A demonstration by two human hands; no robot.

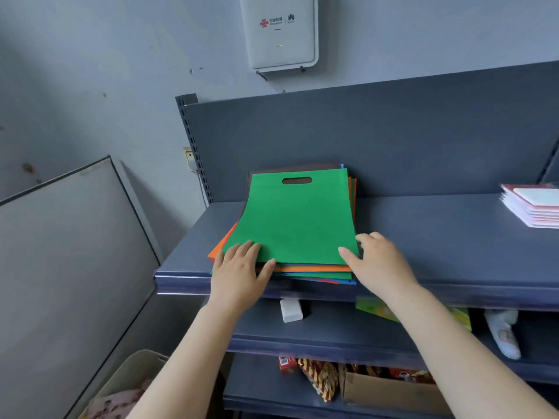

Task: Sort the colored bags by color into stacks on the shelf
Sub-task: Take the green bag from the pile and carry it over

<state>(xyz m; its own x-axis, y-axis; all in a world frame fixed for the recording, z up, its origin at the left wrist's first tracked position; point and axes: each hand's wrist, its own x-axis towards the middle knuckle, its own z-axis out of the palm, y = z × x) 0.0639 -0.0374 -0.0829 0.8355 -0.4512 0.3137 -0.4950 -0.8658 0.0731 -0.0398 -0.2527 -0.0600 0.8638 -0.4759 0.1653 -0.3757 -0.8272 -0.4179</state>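
Two bare hands are at the near edge of one mixed pile of bags. Left hand (242,267): fingers straight and slightly spread, laid flat on the near left corner of the green bag (295,219), thumb angled out along the pile's front edge. Right hand (378,261): at the near right corner of the same bag, thumb resting on top of the green surface, fingers curved down beside the pile's right edge; whether they pinch the corner or only touch it cannot be told.

Green bag lies topmost, flat, cut-out handle slot toward the back panel. Under it the pile (317,272) shows orange, green, blue and red edges fanned out at the front and left; a dark bag (290,170) sticks out at the rear, leaning against the back panel. Pile sits on the upper shelf (438,237), its near edge level with the shelf lip.

Far right on the same shelf: stack of pink-edged booklets (534,207), well apart from the pile. Lower shelf: small white block (291,310) just below the hands. White wall box (279,31) mounted above the shelf unit.
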